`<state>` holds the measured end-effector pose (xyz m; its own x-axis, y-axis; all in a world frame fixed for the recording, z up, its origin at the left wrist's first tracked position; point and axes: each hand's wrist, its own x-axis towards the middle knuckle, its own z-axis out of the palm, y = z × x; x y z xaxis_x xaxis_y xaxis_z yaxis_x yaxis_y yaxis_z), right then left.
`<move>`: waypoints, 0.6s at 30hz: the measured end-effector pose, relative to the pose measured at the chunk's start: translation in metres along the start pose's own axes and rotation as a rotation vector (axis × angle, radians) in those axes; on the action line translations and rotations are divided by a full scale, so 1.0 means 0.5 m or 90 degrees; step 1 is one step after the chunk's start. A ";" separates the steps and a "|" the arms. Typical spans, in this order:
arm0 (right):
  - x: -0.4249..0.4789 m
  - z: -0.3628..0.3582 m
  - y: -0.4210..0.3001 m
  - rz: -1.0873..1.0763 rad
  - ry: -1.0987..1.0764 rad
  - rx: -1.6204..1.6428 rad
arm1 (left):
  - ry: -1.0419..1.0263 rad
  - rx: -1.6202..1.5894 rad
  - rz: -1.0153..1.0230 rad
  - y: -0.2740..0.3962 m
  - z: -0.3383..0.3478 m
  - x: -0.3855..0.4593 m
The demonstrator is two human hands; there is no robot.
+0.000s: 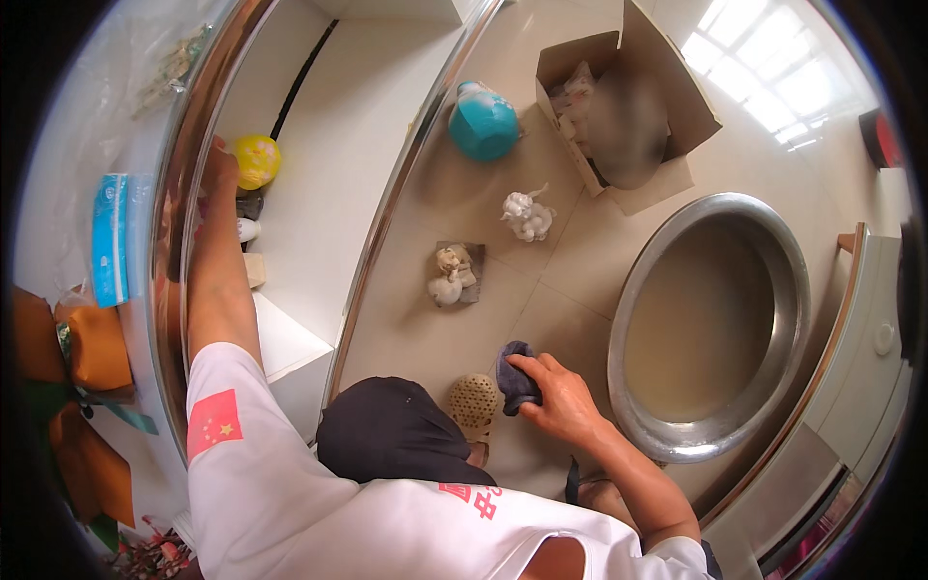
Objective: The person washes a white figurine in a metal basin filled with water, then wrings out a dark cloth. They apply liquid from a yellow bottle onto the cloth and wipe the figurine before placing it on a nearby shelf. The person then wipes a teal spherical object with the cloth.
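My left hand [220, 165] reaches into a white shelf compartment [319, 159], beside a yellow round object [257, 162] with a pale pattern; its fingers are partly hidden behind the shelf edge, so its grip is unclear. Below the yellow object are a dark small item [250, 204], a white rounded item [248, 230] and a beige block [254, 269]. Over the floor, my right hand [562, 395] holds a crumpled dark blue-grey cloth [516, 380]. A large metal basin [623, 326] of cloudy water stands to the right of this hand.
On the tiled floor are a teal vase-like object [483, 123], a white figurine [528, 216], a cream and white ornament [451, 275] and an open cardboard box [685, 80] with items inside. A drawer cabinet [863, 319] stands at the right. A glass-like panel with a metal edge runs along the left.
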<state>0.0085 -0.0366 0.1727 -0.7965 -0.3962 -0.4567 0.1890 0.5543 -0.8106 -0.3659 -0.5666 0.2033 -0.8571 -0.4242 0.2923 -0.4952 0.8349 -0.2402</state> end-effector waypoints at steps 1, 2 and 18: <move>0.001 0.003 0.001 -0.003 0.002 -0.003 | 0.003 0.001 0.004 -0.002 0.001 0.002; 0.002 0.006 0.003 -0.005 0.004 -0.006 | 0.007 0.002 0.007 -0.003 0.002 0.003; 0.006 0.031 -0.008 -0.042 0.017 0.031 | 0.249 -0.106 0.054 0.067 -0.044 -0.117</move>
<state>0.0138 -0.0514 0.1690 -0.8226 -0.4112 -0.3927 0.1629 0.4913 -0.8556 -0.3292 -0.5058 0.1986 -0.7593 -0.2137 0.6147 -0.3684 0.9198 -0.1353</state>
